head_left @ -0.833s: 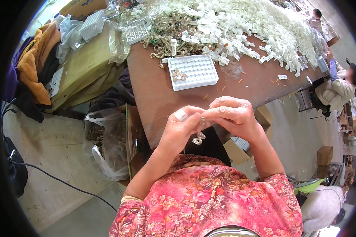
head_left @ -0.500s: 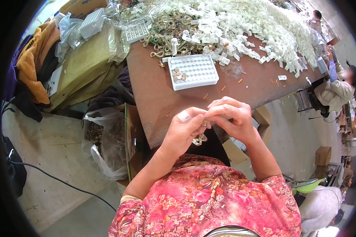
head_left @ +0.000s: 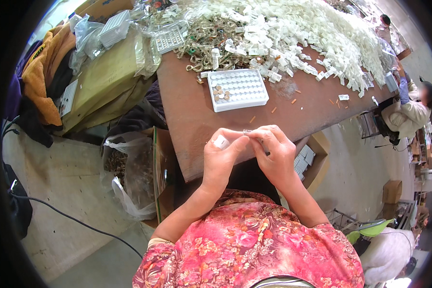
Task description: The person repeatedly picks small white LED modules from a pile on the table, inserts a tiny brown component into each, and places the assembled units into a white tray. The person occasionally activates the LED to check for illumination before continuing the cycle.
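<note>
My left hand (head_left: 220, 161) is closed, with a small white plastic tag (head_left: 221, 142) tucked against it near the base of the index finger. My right hand (head_left: 277, 156) is closed too, and its fingertips meet those of my left hand. Between them shows a bit of a small shiny piece (head_left: 246, 131), too small to name. Just beyond my hands on the brown table (head_left: 192, 129) lies a stack of white trays (head_left: 237, 89) with rows of round pockets. Several small round discs (head_left: 221, 92) sit at the left side of the top tray.
A large heap of white plastic tags (head_left: 317, 38) covers the table's far side, beside a pile of brownish straps (head_left: 206, 43). Short orange sticks (head_left: 274, 110) lie nearby. Left stands a box with a plastic bag (head_left: 134, 177); right, a carton (head_left: 321, 161) of trays. A person (head_left: 410, 108) sits far right.
Both hands have shifted slightly, and my right hand has turned with its fingers pointing more upward. The clear dangling piece below my left hand no longer shows there.
</note>
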Demonstrator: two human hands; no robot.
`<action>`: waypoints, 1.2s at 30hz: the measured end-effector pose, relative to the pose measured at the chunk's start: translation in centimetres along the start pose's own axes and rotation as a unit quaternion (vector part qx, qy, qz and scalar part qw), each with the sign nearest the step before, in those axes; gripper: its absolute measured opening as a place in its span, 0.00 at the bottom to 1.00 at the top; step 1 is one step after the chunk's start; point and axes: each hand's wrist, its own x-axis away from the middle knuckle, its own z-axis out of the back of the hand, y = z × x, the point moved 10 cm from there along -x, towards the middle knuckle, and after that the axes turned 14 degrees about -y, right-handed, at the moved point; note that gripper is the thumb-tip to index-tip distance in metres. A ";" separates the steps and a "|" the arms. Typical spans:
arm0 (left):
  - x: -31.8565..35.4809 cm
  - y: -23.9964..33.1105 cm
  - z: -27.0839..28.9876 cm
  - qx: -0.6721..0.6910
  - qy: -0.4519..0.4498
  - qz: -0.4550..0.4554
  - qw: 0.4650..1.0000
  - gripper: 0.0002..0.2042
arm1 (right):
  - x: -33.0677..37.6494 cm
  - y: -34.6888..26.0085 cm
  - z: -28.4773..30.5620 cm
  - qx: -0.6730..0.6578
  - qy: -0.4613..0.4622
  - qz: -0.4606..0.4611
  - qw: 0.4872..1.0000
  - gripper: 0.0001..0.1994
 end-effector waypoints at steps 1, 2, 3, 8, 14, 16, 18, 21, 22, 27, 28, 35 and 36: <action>-0.1 -0.8 0.4 0.050 0.006 0.027 0.998 0.10 | -0.1 0.6 -0.3 -0.018 -0.010 -0.013 1.000 0.08; 0.0 -1.9 1.0 0.095 0.023 0.074 0.992 0.11 | -0.2 1.2 -0.6 -0.035 -0.020 -0.029 0.999 0.08; -0.2 -1.8 0.6 0.184 -0.006 0.050 0.982 0.12 | -0.1 3.2 -1.5 -0.161 -0.049 -0.096 0.981 0.07; -0.5 -1.3 0.7 0.300 -0.076 0.048 0.950 0.20 | 0.6 6.3 -5.8 -0.529 -0.171 -0.242 0.795 0.07; -0.3 -0.5 2.0 0.103 -0.069 0.039 0.992 0.16 | 0.5 5.8 -7.3 -0.630 -0.210 -0.263 0.700 0.08; -0.3 -0.1 2.5 0.056 -0.052 0.021 0.997 0.16 | 0.8 5.6 -8.0 -0.656 -0.216 -0.274 0.669 0.08; -0.1 0.4 2.9 0.006 -0.029 -0.005 1.000 0.17 | 1.2 5.3 -8.7 -0.679 -0.219 -0.283 0.641 0.08; 0.2 1.3 3.2 0.012 -0.002 -0.072 0.997 0.15 | 1.3 5.2 -9.2 -0.682 -0.215 -0.287 0.637 0.08; 0.2 1.2 3.2 0.009 -0.001 -0.069 0.998 0.14 | 1.5 5.2 -9.4 -0.684 -0.212 -0.295 0.633 0.08; 0.1 1.1 3.2 0.025 -0.013 -0.072 0.997 0.10 | 1.3 5.1 -9.1 -0.672 -0.209 -0.282 0.652 0.07; 0.2 1.1 3.3 0.019 -0.010 -0.068 0.997 0.09 | 1.3 5.0 -9.0 -0.672 -0.210 -0.278 0.653 0.07; 0.4 1.0 3.2 -0.032 -0.010 -0.018 0.999 0.08 | 0.4 4.7 -7.0 -0.487 -0.220 -0.241 0.810 0.07; 0.4 1.1 3.1 -0.038 -0.013 -0.013 0.999 0.08 | 0.2 4.4 -6.6 -0.464 -0.232 -0.233 0.823 0.06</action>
